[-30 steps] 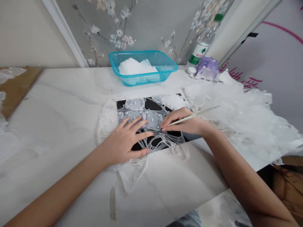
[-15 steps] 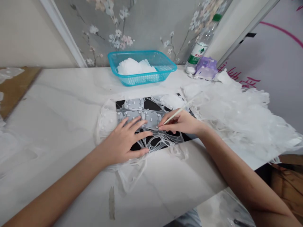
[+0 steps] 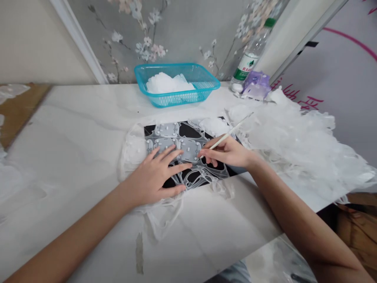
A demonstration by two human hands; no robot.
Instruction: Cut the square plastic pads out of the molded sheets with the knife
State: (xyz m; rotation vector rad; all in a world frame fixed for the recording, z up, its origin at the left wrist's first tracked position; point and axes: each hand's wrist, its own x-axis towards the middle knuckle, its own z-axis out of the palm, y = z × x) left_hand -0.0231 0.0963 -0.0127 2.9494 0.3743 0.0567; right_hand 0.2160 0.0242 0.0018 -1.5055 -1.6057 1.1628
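A translucent moulded sheet (image 3: 190, 149) with rounded, studded panels and looping strips lies over a black mat (image 3: 188, 129). Fingers spread, my left hand (image 3: 160, 171) rests flat on the sheet's left part. My right hand (image 3: 225, 151) pinches a thin pale stick (image 3: 228, 134); its lower tip meets the sheet at the right edge of a studded panel, and its upper end slants up and to the right. Just beyond that hand, a small heap of white translucent pieces (image 3: 214, 126) sits on the sheet. Loose translucent edges spill past the mat on the left and front.
Behind the mat stands a blue plastic basket (image 3: 176, 104) holding white pieces. A big pile of translucent sheets (image 3: 318, 145) covers the table's right side. A green-capped bottle (image 3: 249, 59) and a purple packet (image 3: 257, 84) stand at the back right, by the wall.
The stick has tilted a little in my right hand, and its fingers have shifted slightly to the right. My left hand stays pressed on the sheet, nearly unmoved.
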